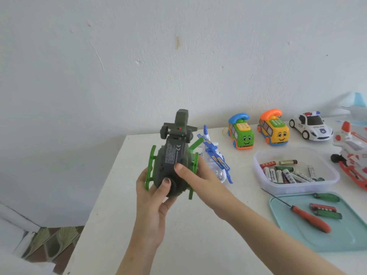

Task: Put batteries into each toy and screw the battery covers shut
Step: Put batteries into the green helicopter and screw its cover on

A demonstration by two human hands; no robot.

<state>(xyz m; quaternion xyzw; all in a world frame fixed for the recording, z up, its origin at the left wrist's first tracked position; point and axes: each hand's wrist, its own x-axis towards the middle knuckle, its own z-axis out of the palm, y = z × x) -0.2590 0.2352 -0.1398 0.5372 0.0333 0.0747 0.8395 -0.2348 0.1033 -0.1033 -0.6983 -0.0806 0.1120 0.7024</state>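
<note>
Fingers (165,185) clasp matte olive-plastic heli (171,155), green skids (150,167).

White worktop (178,245): blue helicopter (215,159), two phone buses (241,133), police car (311,126), red-white helicopter (351,153), battery tub (294,190), teal tray (337,241).

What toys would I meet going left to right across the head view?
green helicopter → blue helicopter → green bus → yellow bus → police car → red helicopter

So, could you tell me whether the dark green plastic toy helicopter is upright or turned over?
Turned over: the left hand and right hand hold the helicopter with its labelled underside and green skids towards the camera.
</note>
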